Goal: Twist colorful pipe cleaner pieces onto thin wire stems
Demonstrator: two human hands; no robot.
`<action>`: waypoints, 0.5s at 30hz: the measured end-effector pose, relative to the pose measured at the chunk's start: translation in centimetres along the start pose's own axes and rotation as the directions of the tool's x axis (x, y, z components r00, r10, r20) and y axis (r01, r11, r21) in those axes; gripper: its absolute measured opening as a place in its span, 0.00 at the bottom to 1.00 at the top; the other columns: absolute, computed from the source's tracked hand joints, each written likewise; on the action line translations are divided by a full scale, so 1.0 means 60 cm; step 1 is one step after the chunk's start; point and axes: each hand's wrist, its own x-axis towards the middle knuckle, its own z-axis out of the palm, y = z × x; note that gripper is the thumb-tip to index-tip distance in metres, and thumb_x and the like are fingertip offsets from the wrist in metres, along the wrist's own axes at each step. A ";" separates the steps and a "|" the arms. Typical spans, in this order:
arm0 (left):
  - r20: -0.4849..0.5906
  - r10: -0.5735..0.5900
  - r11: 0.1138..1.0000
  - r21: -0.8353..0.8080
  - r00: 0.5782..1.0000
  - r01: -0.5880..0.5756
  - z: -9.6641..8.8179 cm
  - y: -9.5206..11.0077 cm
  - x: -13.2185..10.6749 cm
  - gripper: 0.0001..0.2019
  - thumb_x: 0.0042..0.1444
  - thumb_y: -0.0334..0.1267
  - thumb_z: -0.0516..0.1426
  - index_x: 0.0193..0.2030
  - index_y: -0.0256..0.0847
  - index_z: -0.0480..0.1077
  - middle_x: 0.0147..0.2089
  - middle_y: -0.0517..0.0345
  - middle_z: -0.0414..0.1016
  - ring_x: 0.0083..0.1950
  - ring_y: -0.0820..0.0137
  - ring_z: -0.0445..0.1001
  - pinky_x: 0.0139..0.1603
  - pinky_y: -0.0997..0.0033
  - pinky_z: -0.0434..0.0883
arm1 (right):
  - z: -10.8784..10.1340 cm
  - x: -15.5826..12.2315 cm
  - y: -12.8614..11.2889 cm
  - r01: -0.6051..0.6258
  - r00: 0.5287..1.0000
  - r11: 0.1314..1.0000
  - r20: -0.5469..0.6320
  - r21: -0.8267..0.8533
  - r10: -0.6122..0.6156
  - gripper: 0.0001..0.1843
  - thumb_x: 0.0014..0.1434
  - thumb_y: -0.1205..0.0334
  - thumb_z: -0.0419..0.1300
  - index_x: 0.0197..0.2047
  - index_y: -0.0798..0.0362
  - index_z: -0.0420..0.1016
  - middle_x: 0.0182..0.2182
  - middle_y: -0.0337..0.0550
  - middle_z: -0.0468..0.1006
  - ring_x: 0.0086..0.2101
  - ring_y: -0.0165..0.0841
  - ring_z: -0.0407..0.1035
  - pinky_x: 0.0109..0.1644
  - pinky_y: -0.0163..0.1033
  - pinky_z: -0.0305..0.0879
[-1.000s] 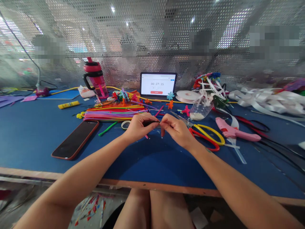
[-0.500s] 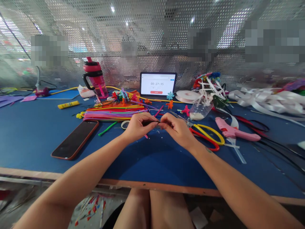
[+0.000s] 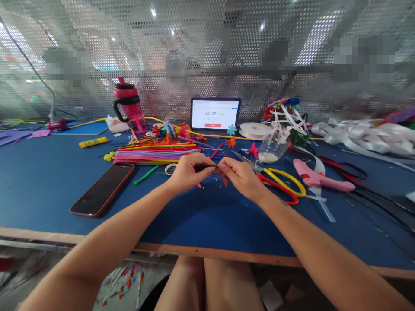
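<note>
The left hand (image 3: 189,172) and right hand (image 3: 241,179) are clamping their fingers (image 3: 203,164) on a thin dark stem (image 3: 210,163), red-and-yellow-handled scissors (image 3: 285,177) lying just right of them.

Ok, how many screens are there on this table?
2: a smartphone in a reddish case lying flat on the left of the table, and a tablet standing upright at the far side. Another could be hidden under the craft materials.

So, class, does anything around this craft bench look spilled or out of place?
Yes: coloured scraps lie scattered on the floor below the bench's front edge, so they look dropped.
</note>
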 end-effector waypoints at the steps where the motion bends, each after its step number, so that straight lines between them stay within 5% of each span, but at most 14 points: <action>1: -0.002 -0.005 1.000 0.006 1.000 0.005 0.000 0.001 0.000 0.05 0.50 0.34 0.58 0.32 0.36 0.75 0.29 0.57 0.73 0.29 0.76 0.69 0.29 0.78 0.65 | 0.001 0.000 0.000 0.012 1.000 1.000 -0.016 0.012 -0.011 0.15 0.62 0.50 0.48 0.33 0.52 0.64 0.18 0.33 0.68 0.22 0.27 0.64 0.29 0.33 0.56; 5: -0.011 -0.032 0.999 0.021 0.999 0.033 0.000 0.002 -0.001 0.05 0.50 0.34 0.58 0.31 0.35 0.74 0.27 0.57 0.72 0.27 0.77 0.67 0.26 0.78 0.64 | 0.001 0.001 -0.004 0.063 0.995 0.998 -0.077 0.017 -0.062 0.10 0.59 0.53 0.54 0.34 0.51 0.65 0.25 0.35 0.70 0.26 0.27 0.64 0.30 0.32 0.57; 15: 0.001 -0.020 0.999 -0.032 1.000 0.020 -0.001 -0.004 0.001 0.06 0.52 0.34 0.57 0.34 0.34 0.73 0.30 0.56 0.72 0.30 0.77 0.68 0.30 0.77 0.65 | -0.006 0.000 -0.005 0.075 0.996 0.993 -0.046 -0.096 -0.079 0.18 0.64 0.56 0.46 0.26 0.53 0.65 0.20 0.34 0.70 0.22 0.25 0.61 0.30 0.32 0.54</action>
